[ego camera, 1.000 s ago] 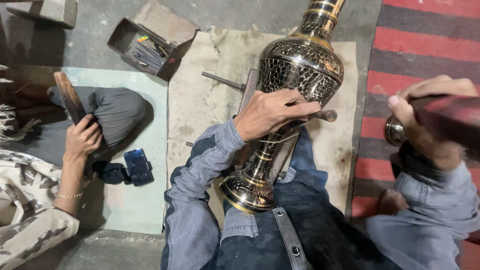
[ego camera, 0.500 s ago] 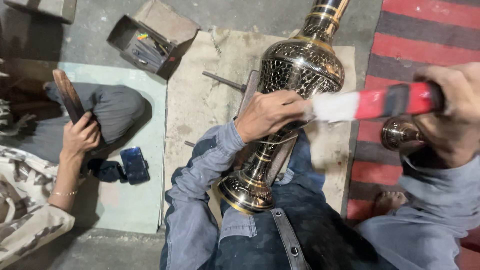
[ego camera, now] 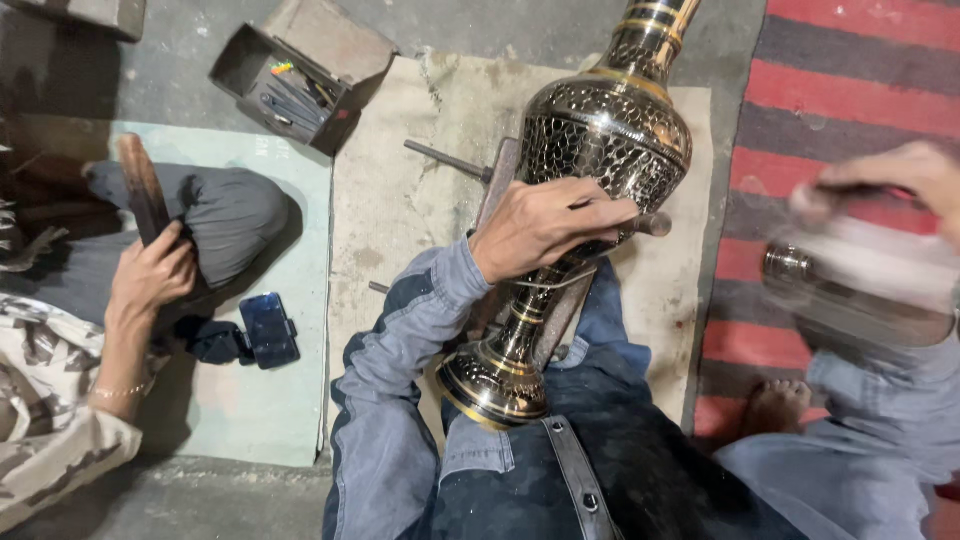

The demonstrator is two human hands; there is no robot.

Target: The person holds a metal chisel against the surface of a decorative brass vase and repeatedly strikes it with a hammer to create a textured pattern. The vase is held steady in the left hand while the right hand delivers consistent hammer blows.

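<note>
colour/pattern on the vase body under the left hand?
Dark vase body with a fine brass-gold mesh pattern and gold bands on the neck; head view.

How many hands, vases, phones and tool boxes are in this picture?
Hands: 3 - left hand, right hand, another person's hand
Brass vase: 1
Blue phone: 1
Open tool box: 1
Total: 6

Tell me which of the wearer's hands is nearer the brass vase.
Left. The left hand rests on the brass vase, gripping a thin metal tool against it. The right hand is blurred, off to the side over the striped rug.
</note>
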